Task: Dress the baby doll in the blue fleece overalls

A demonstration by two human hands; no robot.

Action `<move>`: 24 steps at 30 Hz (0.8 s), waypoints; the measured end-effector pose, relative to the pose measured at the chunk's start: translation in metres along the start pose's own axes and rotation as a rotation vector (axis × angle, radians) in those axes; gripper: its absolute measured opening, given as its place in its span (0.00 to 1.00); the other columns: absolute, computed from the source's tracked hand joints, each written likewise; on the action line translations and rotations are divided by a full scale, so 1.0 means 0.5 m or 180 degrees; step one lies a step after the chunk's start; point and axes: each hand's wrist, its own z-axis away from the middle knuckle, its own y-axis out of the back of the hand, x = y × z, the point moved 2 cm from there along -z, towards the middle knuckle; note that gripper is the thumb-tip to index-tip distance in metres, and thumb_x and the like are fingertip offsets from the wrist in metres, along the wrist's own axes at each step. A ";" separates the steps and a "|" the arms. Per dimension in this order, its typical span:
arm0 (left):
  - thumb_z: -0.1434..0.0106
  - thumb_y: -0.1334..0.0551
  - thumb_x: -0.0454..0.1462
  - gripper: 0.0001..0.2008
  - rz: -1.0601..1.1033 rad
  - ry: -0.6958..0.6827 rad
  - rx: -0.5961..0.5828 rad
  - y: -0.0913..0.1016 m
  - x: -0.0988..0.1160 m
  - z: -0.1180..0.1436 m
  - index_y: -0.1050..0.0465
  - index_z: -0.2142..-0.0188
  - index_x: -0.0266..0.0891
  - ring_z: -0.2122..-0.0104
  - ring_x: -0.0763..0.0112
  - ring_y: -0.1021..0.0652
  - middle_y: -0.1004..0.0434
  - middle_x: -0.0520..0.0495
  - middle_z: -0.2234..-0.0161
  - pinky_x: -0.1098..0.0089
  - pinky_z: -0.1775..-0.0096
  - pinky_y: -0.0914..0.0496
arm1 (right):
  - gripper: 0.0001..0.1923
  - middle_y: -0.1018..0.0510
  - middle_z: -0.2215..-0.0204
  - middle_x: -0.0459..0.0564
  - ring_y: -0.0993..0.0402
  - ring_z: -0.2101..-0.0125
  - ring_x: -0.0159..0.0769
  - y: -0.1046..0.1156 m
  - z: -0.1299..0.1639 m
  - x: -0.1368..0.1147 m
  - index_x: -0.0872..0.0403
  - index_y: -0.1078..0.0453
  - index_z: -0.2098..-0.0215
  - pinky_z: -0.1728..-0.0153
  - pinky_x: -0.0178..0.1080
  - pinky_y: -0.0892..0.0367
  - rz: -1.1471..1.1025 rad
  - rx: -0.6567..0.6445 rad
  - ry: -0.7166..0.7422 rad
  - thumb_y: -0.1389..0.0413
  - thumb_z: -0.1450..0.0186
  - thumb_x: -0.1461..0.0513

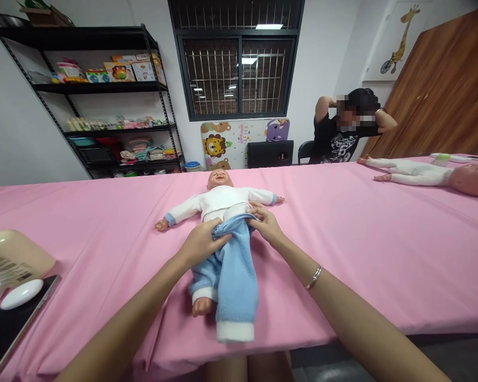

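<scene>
A baby doll (220, 199) lies on its back on the pink-covered table, head away from me, arms spread, in a white top with blue cuffs. Blue trousers (237, 276) with white cuffs cover its lower body. One foot sticks out of the left trouser leg; the right leg lies flat with no foot showing. My left hand (205, 241) is closed on the waistband at the left side. At the waistband's right side, my right hand (265, 220) pinches the cloth near the doll's hip.
A second doll (426, 172) lies at the far right of the pink cloth (342, 239). On the left are a cream bottle (16, 254), a white oval object (23, 294) and a dark tablet-like device (8, 334). A person (342, 130) sits beyond the table, arms raised, near a shelf rack (91, 87) further left.
</scene>
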 end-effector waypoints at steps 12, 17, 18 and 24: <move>0.38 0.49 0.47 0.14 -0.0730 0.0124 0.0326 -0.059 -0.021 -0.110 0.35 0.68 0.40 0.63 0.63 0.28 0.28 0.46 0.65 0.65 0.61 0.36 | 0.10 0.34 0.80 0.39 0.40 0.79 0.25 0.001 -0.001 0.018 0.54 0.37 0.70 0.76 0.31 0.44 -0.0697 -0.0074 -0.0923 0.45 0.48 0.58; 0.38 0.52 0.51 0.18 -0.0710 0.0003 0.0536 -0.058 -0.013 -0.079 0.36 0.65 0.40 0.63 0.62 0.29 0.28 0.46 0.66 0.65 0.62 0.36 | 0.07 0.29 0.78 0.43 0.35 0.76 0.27 -0.002 -0.009 0.045 0.55 0.34 0.72 0.74 0.32 0.40 -0.0982 0.0378 -0.1112 0.44 0.51 0.63; 0.39 0.52 0.53 0.19 -0.0600 -0.0004 0.0502 -0.052 -0.013 -0.073 0.36 0.64 0.40 0.63 0.62 0.28 0.28 0.47 0.66 0.65 0.61 0.36 | 0.07 0.28 0.77 0.44 0.34 0.75 0.28 -0.002 -0.011 0.052 0.55 0.33 0.73 0.73 0.33 0.39 -0.1000 0.0513 -0.1167 0.44 0.51 0.63; 0.45 0.43 0.54 0.25 0.0094 -0.0025 0.0036 -0.036 -0.029 -0.066 0.34 0.55 0.39 0.57 0.60 0.27 0.27 0.44 0.57 0.64 0.56 0.35 | 0.10 0.24 0.71 0.46 0.30 0.69 0.32 0.001 -0.013 0.064 0.54 0.31 0.68 0.68 0.34 0.35 -0.0938 0.0696 -0.1093 0.44 0.50 0.61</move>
